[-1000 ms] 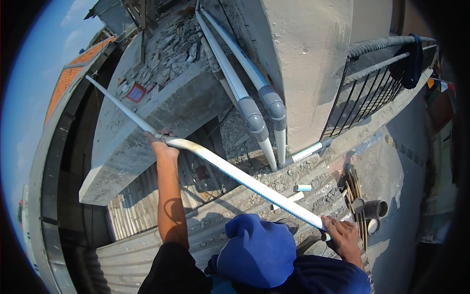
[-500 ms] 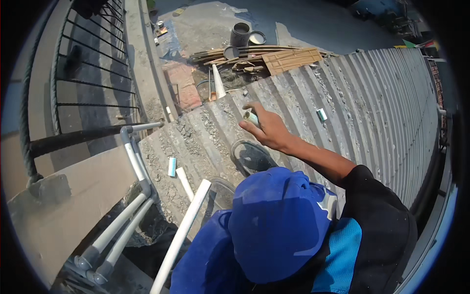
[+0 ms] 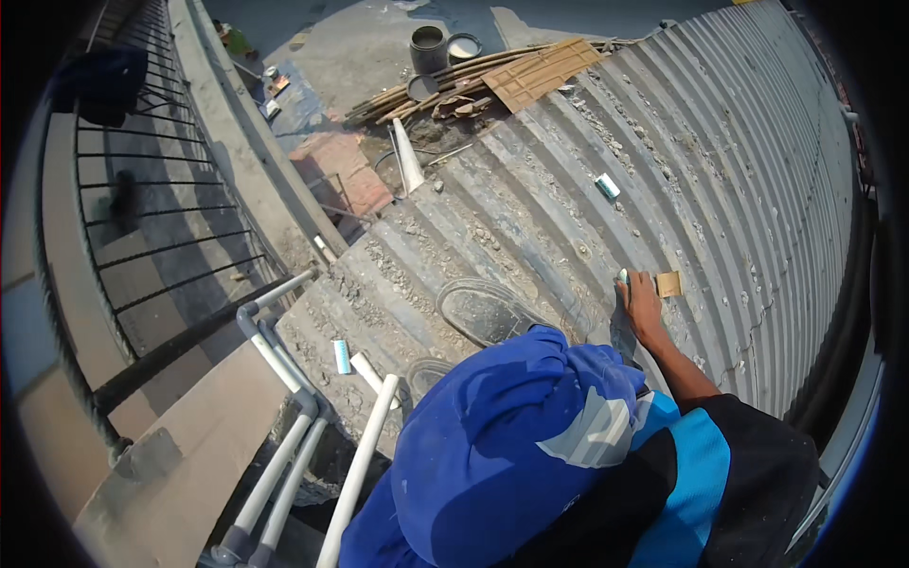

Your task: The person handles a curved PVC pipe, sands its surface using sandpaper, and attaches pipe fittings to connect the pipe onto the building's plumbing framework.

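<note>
My right hand (image 3: 644,308) is low over the grey corrugated sheet, fingers bent and closed round a small pale-green cylinder (image 3: 622,275); only one end of it shows by the fingertips. A flat tan square piece (image 3: 668,284) lies beside the fingers. A small white-and-teal piece (image 3: 608,186) lies farther ahead, and a similar small block (image 3: 342,357) is at the left. My left hand is out of view. A long white pipe (image 3: 362,469) slants up from the lower edge, left of my blue-clothed knee (image 3: 492,445), with a short white pipe (image 3: 372,375) near its upper end.
Ridged corrugated sheeting (image 3: 720,170) with rubble spreads ahead and right. Both shoes (image 3: 483,312) rest on it. Jointed grey pipes (image 3: 279,464) and a black metal railing (image 3: 170,246) stand left. Bamboo poles (image 3: 379,112), a tan panel (image 3: 540,74) and a dark bucket (image 3: 429,49) are beyond.
My right hand has moved right and down to the sheet, carrying the small cylinder from above my shoe. The view has shifted, and the tan square now shows by the hand.
</note>
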Demonstrator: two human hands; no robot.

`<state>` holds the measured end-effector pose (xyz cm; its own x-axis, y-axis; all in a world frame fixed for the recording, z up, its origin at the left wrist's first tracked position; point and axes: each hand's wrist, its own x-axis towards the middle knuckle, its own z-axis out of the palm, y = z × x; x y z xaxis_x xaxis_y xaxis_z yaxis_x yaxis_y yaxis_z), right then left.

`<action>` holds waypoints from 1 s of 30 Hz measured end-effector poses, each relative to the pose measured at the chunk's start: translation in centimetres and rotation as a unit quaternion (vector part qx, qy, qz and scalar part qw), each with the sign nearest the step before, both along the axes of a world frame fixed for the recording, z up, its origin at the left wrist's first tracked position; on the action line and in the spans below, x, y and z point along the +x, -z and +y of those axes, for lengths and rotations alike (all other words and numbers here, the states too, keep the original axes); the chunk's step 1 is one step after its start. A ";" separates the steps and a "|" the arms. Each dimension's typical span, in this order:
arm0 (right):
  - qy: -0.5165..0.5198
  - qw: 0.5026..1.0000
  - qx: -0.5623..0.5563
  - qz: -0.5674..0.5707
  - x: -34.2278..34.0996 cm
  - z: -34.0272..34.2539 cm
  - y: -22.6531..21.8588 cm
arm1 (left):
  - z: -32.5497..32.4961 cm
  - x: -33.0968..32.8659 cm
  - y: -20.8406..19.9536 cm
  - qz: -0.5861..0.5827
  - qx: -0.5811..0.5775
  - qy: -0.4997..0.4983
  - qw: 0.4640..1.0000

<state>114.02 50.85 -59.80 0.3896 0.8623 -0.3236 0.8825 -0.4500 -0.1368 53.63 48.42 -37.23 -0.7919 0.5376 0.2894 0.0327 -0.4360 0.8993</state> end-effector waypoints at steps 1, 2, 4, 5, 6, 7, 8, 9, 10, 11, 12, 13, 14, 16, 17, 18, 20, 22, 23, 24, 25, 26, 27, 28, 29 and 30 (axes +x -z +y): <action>-0.006 1.000 0.002 -0.016 0.6 0.0 0.2 | 0.1 0.9 -0.6 0.009 0.004 0.007 1.000; -0.047 0.998 0.034 -0.026 0.1 0.8 0.8 | -0.4 1.1 -2.2 0.028 0.002 0.001 1.000; -0.065 0.997 0.033 -0.011 -1.9 2.3 2.0 | -2.1 0.9 -5.9 0.080 -0.003 -0.034 0.996; -0.069 0.997 0.033 -0.010 -3.0 3.3 2.7 | -2.4 1.0 -6.9 0.092 0.004 -0.033 0.995; -0.060 0.997 0.039 -0.011 -3.3 3.1 2.7 | -2.9 1.7 -8.0 0.110 0.014 -0.038 0.993; -0.053 0.998 0.042 -0.015 -2.2 2.5 2.3 | -3.0 2.5 -8.5 0.117 0.020 -0.038 0.992; -0.028 0.999 0.019 -0.008 -1.6 2.2 1.5 | -3.1 3.3 -9.0 0.126 0.026 -0.044 0.991; -0.029 0.999 0.025 -0.022 -0.8 1.6 1.7 | -2.9 3.9 -9.2 0.129 0.025 -0.044 0.990; -0.043 0.998 0.032 -0.019 -1.1 1.3 1.8 | -3.0 4.4 -9.8 0.138 0.023 -0.050 0.989; -0.051 0.998 0.040 -0.019 -1.4 1.2 2.2 | -3.4 4.9 -10.3 0.150 0.018 -0.059 0.987; -0.067 0.997 0.046 -0.014 -1.1 0.9 2.5 | -3.3 4.7 -10.6 0.154 0.013 -0.059 0.986; -0.049 0.998 0.027 0.005 -0.6 0.8 2.9 | -3.3 4.9 -10.9 0.160 0.007 -0.063 0.985; -0.033 0.999 0.004 0.036 -1.5 1.3 3.5 | -3.2 5.4 -12.1 0.179 -0.005 -0.065 0.982; -0.047 0.996 0.036 0.060 -3.4 2.7 4.5 | -2.9 6.5 -14.0 0.225 -0.021 0.027 0.974; -0.033 0.996 0.074 0.027 -1.7 3.2 3.7 | -2.2 6.3 -11.8 0.213 -0.012 0.125 0.969; -0.016 0.996 0.077 0.032 -1.7 4.2 3.2 | 0.9 9.3 -11.6 0.165 -0.014 -0.176 0.970; 0.002 0.994 0.094 0.059 -2.6 6.9 1.3 | -8.4 4.5 -10.6 0.188 0.033 -0.186 0.964; 0.009 0.988 0.117 0.099 -4.7 9.2 0.9 | -8.4 4.0 -11.5 0.190 0.035 -0.186 0.963; -0.014 0.982 0.152 0.109 -5.0 10.0 1.4 | -7.9 4.1 -11.7 0.187 0.036 -0.184 0.964; -0.039 0.974 0.188 0.119 -5.5 11.0 1.6 | -7.5 4.2 -11.9 0.184 0.037 -0.183 0.965; -0.042 0.973 0.192 0.121 -6.1 12.0 1.5 | -7.4 4.6 -12.2 0.182 0.036 -0.187 0.965; -0.037 0.967 0.187 0.167 -7.1 13.2 1.1 | -7.3 5.1 -12.4 0.180 0.037 -0.193 0.964; -0.036 0.959 0.181 0.217 -8.2 14.5 0.6 | -7.7 5.9 -12.6 0.179 0.038 -0.204 0.962; -0.065 0.952 0.196 0.227 -9.6 16.2 -0.1 | -7.0 6.4 -12.6 0.190 0.049 -0.222 0.955; -0.083 0.947 0.203 0.233 -11.2 18.2 -1.0 | -6.6 6.7 -12.8 0.181 0.060 -0.235 0.953; -0.131 0.927 0.212 0.281 -13.1 20.4 -2.1 | -6.3 7.1 -13.2 0.193 0.048 -0.257 0.946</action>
